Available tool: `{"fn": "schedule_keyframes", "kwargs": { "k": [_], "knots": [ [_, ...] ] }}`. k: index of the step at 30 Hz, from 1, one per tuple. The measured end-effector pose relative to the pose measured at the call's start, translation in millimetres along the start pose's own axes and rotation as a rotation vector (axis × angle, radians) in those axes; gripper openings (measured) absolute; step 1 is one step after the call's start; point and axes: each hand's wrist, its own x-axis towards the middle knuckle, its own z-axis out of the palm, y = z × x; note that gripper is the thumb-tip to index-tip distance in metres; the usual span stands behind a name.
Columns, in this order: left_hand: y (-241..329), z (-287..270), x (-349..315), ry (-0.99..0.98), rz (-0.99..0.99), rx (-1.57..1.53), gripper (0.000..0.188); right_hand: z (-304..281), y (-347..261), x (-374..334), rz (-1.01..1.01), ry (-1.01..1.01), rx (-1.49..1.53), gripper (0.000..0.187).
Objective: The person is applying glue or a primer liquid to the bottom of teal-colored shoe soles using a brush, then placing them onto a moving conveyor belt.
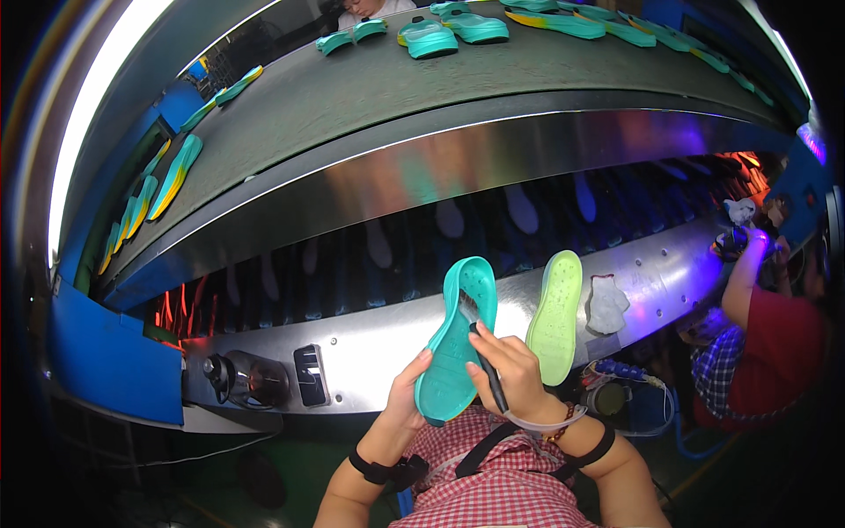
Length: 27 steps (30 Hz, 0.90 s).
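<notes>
Gripped at lower edge by left hand: teal sole, held upright over lap. Right hand clenched on black brush, bristles touching sole. Light hold; could slip under brush pressure. Green sole just beside, leaning on steel ledge; easily knocked.

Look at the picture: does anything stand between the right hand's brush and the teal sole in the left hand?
Nothing visible does. The brush in the right hand lies directly against the teal sole, which the left hand holds.
</notes>
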Motion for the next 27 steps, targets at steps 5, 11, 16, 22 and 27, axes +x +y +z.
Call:
{"fn": "schedule_keyframes", "kwargs": {
  "k": [5,11,16,22,27],
  "knots": [
    [5,-12,-2,0.024,-0.015,-0.037,0.049,-14,-16,-8,-0.042,-0.073,0.138,0.032],
    [12,-18,-10,-0.014,-0.081,-0.076,0.051,-59,0,4,0.400,-0.318,0.625,0.031],
    [6,-16,-17,-0.023,0.022,0.079,0.054,-44,23,30,0.237,0.182,0.272,0.026],
    [21,-15,-15,0.057,-0.115,0.022,0.059,-44,-6,-2,0.325,-0.293,0.581,0.022],
    [97,16,-49,-0.091,0.321,0.472,0.072,-83,5,-7,0.467,0.074,1.182,0.042]
  ]
}}
